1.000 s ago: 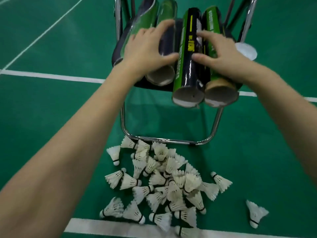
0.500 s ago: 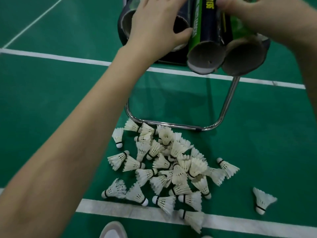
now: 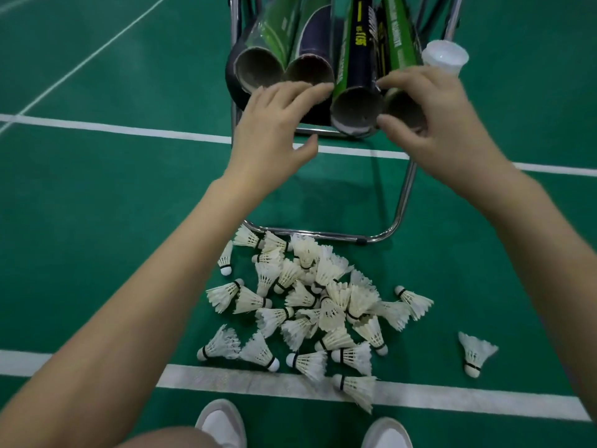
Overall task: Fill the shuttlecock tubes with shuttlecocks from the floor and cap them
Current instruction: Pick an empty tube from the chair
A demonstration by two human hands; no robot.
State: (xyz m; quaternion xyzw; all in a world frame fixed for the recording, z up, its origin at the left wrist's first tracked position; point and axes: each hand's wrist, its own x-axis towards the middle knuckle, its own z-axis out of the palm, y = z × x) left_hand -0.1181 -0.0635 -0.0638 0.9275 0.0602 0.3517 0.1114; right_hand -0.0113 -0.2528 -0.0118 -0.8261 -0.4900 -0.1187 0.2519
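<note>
On the chair seat: four shuttlecock tubes [image 3: 355,76] are laid side by side, open mouths toward the person, none capped, all seemingly empty.
Left hand: the left hand [image 3: 274,130] is reached to the front edge of the seat, fingers fairly straight and laid against the rim of the second tube from the left [image 3: 310,71]; nothing is gripped.
Right hand: the right hand [image 3: 433,124] is curled at the mouths of the two right-hand tubes, forefinger above and thumb below; a pinch on the rim of the far-right tube [image 3: 402,106] is judged likely, though the contact is partly hidden.
Black tube: the black-and-green tube [image 3: 355,111] juts past the seat's front edge, between the two hands.
Shuttlecocks: the shuttlecocks [image 3: 310,305] are heaped on the floor by the chair's chrome base bar [image 3: 323,235], one stray shuttlecock [image 3: 475,352] lying well apart toward the right.
Cap: a white cap [image 3: 445,58] is seen at the seat's right edge.
Step in hand: one tube is probably being selected for filling.
Doing it well: a single tube should be drawn straight out while its neighbours are steadied, so none rolls off; shuttlecocks should then be fed cork-first, nested, and the cap kept within reach.
</note>
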